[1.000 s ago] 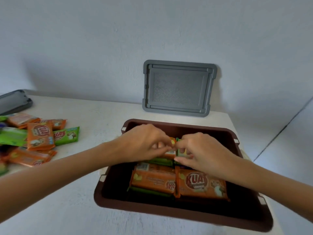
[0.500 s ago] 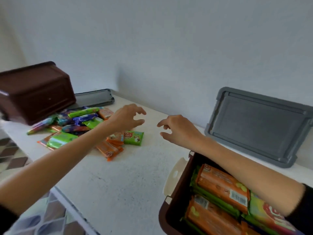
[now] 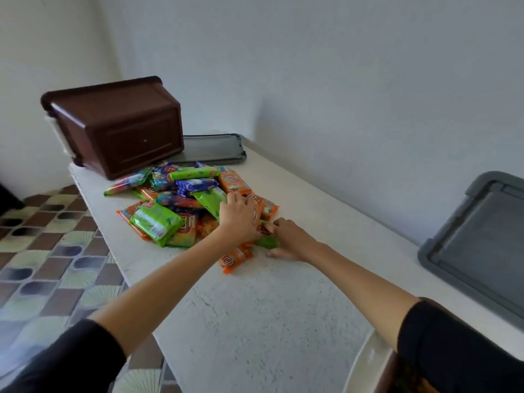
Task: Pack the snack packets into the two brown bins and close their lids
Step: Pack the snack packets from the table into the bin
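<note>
A heap of snack packets in orange, green and blue lies on the white table. My left hand is at the heap's right edge, fingers curled over an orange packet. Touching it, my right hand closes on a green packet that lies on the table. One orange packet lies loose just in front of both hands. A brown bin lies tipped on its side behind the heap. Of the second brown bin only a pale latch shows at the bottom right, under my right sleeve.
A grey lid lies flat at the table's far end beside the tipped bin. Another grey lid leans against the wall on the right. The table's left edge drops to a patterned tiled floor.
Both hands left the packed bin, swung left over the table and came down on the heap. The view turned left with them, so the packed bin slid almost out of frame.
</note>
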`<move>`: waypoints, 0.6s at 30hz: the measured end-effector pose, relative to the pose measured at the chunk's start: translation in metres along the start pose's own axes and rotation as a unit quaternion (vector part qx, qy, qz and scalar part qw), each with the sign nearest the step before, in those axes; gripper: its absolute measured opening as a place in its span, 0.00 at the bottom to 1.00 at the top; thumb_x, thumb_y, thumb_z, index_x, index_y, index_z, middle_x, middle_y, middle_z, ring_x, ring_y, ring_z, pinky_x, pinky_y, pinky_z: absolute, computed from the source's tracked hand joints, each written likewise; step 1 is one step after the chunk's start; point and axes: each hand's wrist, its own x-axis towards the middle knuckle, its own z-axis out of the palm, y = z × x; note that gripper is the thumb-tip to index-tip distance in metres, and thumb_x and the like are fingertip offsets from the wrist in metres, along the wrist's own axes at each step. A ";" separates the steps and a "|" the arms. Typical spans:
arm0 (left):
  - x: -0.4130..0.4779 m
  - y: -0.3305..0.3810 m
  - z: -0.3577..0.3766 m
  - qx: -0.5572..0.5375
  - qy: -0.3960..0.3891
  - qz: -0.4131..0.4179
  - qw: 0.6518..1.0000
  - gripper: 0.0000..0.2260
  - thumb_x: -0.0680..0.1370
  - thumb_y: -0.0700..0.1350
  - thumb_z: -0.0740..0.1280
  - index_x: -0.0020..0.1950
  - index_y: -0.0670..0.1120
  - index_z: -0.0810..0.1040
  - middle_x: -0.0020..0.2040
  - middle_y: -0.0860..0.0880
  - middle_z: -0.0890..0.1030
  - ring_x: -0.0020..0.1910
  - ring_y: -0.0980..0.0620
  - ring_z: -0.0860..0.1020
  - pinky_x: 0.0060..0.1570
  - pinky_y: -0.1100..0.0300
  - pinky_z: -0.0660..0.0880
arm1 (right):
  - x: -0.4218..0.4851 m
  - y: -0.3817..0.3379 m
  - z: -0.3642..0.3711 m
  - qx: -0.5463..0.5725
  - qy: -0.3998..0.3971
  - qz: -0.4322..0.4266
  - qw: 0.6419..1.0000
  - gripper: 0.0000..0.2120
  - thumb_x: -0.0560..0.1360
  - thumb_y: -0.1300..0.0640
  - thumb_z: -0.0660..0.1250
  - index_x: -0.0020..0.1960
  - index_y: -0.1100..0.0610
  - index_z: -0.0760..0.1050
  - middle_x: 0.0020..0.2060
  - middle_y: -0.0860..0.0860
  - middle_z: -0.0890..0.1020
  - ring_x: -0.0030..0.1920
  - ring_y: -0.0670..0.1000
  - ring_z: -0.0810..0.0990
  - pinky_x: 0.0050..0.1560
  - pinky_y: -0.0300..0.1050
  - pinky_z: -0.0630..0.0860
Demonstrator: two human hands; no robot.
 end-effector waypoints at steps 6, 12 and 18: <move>0.003 0.001 -0.009 0.056 -0.037 0.013 0.998 0.35 0.70 0.55 0.71 0.72 0.45 0.60 0.67 0.38 0.66 0.65 0.40 0.65 0.57 0.50 0.75 | 0.002 -0.002 -0.001 -0.084 -0.062 0.085 0.991 0.42 0.71 0.41 0.67 0.76 0.50 0.48 0.67 0.61 0.63 0.66 0.61 0.66 0.60 0.52 0.70; 0.000 -0.004 -0.002 0.082 0.003 0.016 0.997 0.34 0.70 0.58 0.69 0.71 0.48 0.61 0.66 0.40 0.66 0.64 0.41 0.66 0.52 0.54 0.78 | -0.005 0.004 -0.001 -0.017 -0.081 0.105 0.991 0.44 0.70 0.44 0.69 0.76 0.49 0.46 0.69 0.61 0.59 0.69 0.62 0.61 0.65 0.55 0.68; 0.001 0.003 -0.003 0.079 0.005 0.016 0.997 0.33 0.69 0.58 0.71 0.69 0.45 0.65 0.64 0.39 0.68 0.62 0.41 0.68 0.52 0.54 0.78 | -0.004 0.001 0.002 0.032 -0.015 0.087 0.996 0.40 0.67 0.47 0.73 0.74 0.50 0.58 0.65 0.59 0.67 0.64 0.59 0.69 0.60 0.49 0.71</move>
